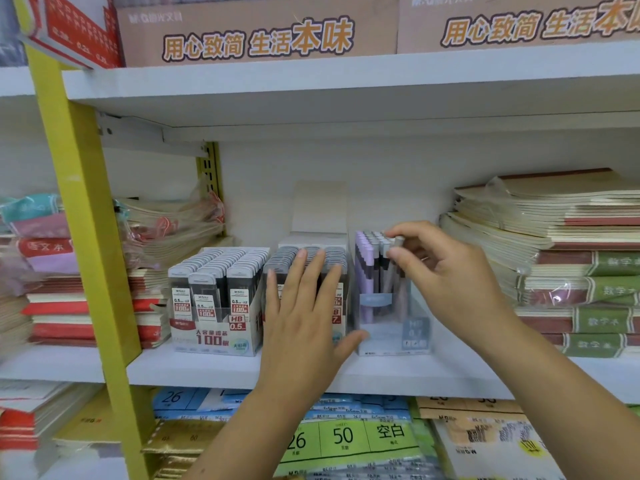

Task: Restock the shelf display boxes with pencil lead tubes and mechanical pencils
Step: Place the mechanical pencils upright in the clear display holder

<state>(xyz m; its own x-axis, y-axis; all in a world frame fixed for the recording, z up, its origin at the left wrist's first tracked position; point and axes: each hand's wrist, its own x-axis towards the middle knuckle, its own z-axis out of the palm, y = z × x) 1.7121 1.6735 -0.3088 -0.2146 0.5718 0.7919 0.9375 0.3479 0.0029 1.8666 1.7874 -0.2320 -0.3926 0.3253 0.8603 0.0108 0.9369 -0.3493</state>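
Two display boxes of pencil lead tubes stand side by side on the middle shelf: a 0.5 HB box [216,317] on the left and a 0.7 box [341,306] to its right. My left hand [304,313] lies flat with straight fingers against the front and top of the 0.7 box, thumb touching the clear box beside it. That clear box [391,327] holds upright mechanical pencils, purple and grey. My right hand [446,275] pinches the top of one grey pencil [397,244] at the box's right side.
Stacks of notebooks [568,258] fill the shelf to the right, and bagged notebooks [166,230] sit to the left. A yellow upright [83,209] stands at the left. Cardboard cartons [256,32] sit on the shelf above. Paper packs [349,441] lie below.
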